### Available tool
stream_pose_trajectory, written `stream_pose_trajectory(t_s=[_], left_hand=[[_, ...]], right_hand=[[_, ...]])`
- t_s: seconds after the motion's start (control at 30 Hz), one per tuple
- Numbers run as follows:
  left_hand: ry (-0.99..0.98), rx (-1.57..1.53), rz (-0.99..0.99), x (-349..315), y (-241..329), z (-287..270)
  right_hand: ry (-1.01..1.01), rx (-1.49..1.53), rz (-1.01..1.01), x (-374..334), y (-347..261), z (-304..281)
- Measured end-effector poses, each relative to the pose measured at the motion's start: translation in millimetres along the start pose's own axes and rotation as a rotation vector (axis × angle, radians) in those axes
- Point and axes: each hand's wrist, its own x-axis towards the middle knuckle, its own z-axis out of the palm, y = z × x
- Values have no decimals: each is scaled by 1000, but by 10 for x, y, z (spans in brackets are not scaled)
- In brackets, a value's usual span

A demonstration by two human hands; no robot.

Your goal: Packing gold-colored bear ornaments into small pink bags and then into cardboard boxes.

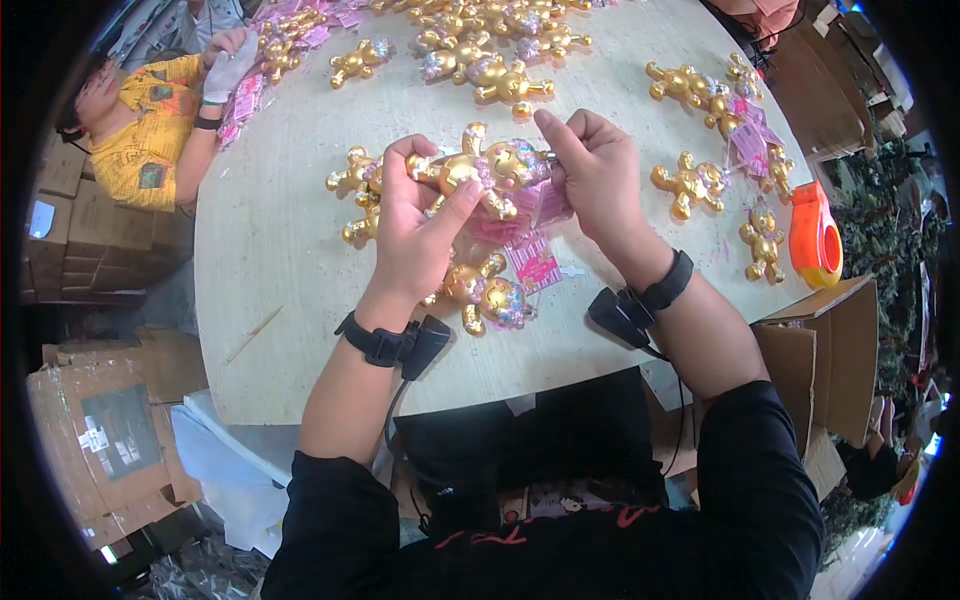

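The bear (470, 172) is lying at the upper centre of the frame, held above the worktop (330, 300), between the two hands. Its long axis is running nearly level across the frame, the head end pointing right. The left hand (420, 215) is gripping the body end, thumb crossing the front. The right hand (600, 180) is sitting just beside the crown, nearer to the head than the left; its fingers are curling inward. Whether they are pinching a small part at the crown, the view is not letting me tell. The bear is showing a glossy gold finish, a smiling face turned up toward the camera, and speckled pink-and-blue patches about the head. A second bear (495, 297) is resting below, beside a pink card (535, 263).
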Motion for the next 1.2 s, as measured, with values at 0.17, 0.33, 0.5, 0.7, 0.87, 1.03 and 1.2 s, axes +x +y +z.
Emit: stream_pose_trajectory(t_s=[0.17, 0.33, 0.5, 0.7, 0.87, 1.03, 1.2], left_hand=[[-15, -30, -11, 17, 17, -18], [-23, -22, -3, 28, 36, -22], [-42, 7, -34, 24, 23, -13], [-53, 71, -1, 4, -14, -15], [-79, 143, -7, -17, 41, -7], [-96, 102, -24, -26, 84, 12], [-80, 201, 40, -51, 134, 84]], right_hand=[[-27, -41, 35, 12, -31, 14], [-56, -133, -60, 12, -34, -1], [-71, -85, -4, 31, 26, -26], [-72, -28, 20, 38, 93, -23], [-49, -61, -43, 49, 142, -27], [-54, -77, -63, 34, 124, -32], [-47, -132, -32, 29, 151, -46]])
